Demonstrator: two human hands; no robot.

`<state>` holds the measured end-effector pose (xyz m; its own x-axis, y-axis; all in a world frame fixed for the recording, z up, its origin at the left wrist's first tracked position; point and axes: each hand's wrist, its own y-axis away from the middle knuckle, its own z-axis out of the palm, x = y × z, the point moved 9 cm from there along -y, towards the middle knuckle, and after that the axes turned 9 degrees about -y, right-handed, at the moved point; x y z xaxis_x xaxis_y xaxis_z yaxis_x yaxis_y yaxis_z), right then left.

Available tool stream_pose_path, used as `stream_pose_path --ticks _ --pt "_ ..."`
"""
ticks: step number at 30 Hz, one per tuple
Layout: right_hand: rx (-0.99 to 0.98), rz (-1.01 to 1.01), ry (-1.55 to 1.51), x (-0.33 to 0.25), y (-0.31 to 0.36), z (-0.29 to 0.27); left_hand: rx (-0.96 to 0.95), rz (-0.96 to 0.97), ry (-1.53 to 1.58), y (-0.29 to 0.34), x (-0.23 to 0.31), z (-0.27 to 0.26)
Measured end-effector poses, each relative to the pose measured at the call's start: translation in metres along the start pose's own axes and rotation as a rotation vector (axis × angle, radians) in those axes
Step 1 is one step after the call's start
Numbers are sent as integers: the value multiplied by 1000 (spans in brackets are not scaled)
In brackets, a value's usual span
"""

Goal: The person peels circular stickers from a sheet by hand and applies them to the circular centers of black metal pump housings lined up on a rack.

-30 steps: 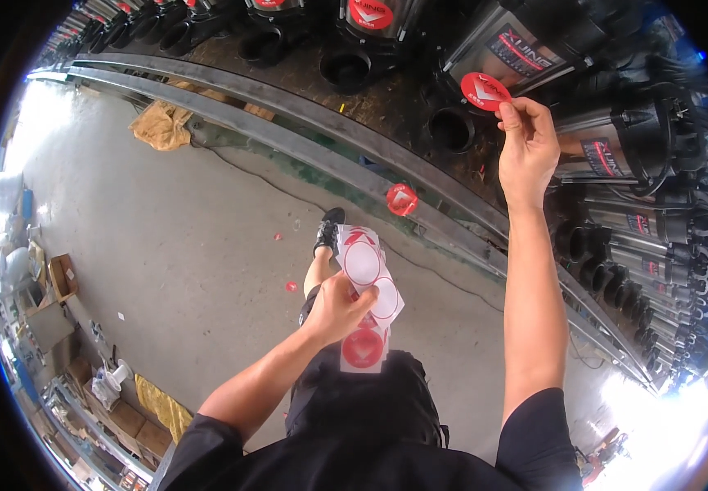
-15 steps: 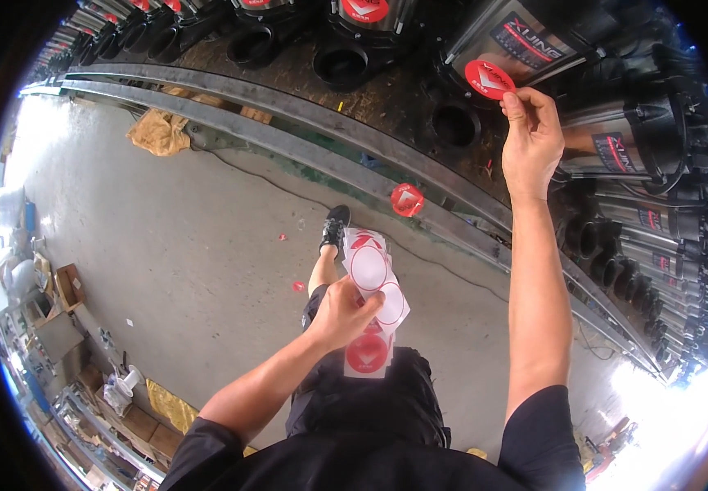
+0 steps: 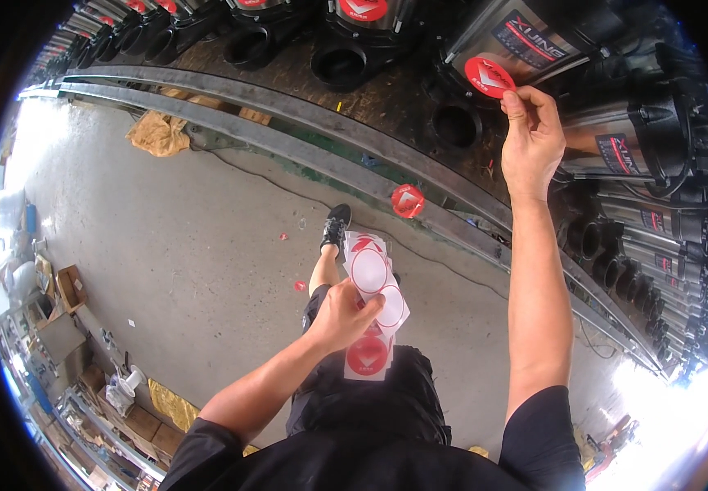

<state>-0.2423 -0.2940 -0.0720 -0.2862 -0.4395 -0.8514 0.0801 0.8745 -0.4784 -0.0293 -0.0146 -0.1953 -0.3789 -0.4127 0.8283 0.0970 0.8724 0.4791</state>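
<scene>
The head view comes from the left of 2 wide fisheye cameras worn side by side on the person's head. It looks down past the person's black shirt (image 3: 329, 462), which fills the lower edge, so the forearms (image 3: 538, 303) enter from below. The floor (image 3: 206, 237) lies beyond, farther from the lens than the hands. The picture is upright and unmirrored. The lens takes in a broad sweep, reaching the machines (image 3: 493, 49) along the top and right, bending the metal rails (image 3: 317, 110) into arcs and darkening toward black corners.
</scene>
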Motion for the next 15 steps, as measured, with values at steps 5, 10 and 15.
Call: stream_pose_path --ticks 5,10,15 --pt "10 5 29 1 1 -1 -21 -7 -27 -1 3 1" --pt "22 22 22 3 2 -1 -35 -14 -11 0 6 2" --pt "53 38 23 1 2 -1 -40 -16 -14 2 4 3"
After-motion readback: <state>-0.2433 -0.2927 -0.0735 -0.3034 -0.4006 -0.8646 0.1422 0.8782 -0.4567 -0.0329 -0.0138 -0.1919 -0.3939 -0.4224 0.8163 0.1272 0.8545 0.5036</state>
